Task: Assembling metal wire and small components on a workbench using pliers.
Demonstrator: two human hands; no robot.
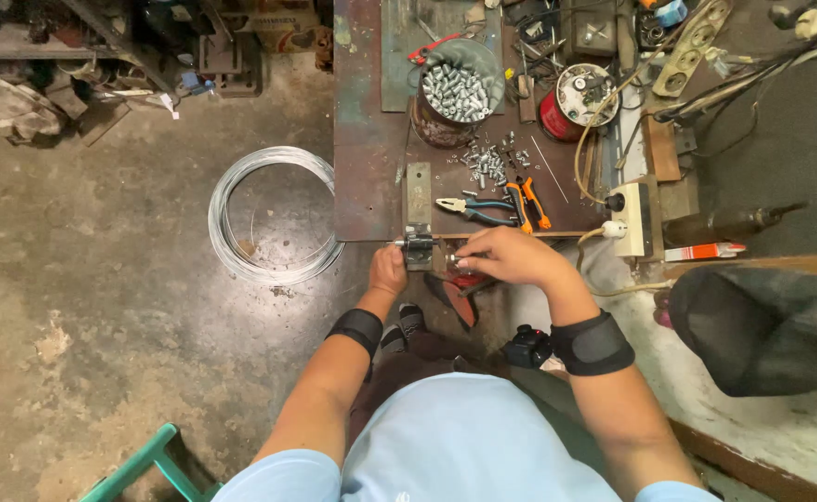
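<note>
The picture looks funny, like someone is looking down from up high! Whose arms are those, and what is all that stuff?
The camera sits on a person's head and looks down, so you see their own arms. The left hand and the right hand are at the edge of a rusty metal workbench, on either side of a small metal clamp. The right fingers pinch something tiny; I cannot tell what. On the bench lie a tin of silvery bolts, loose bolts, blue-handled pliers and orange-handled pliers. A coil of wire rests on the floor.
</note>
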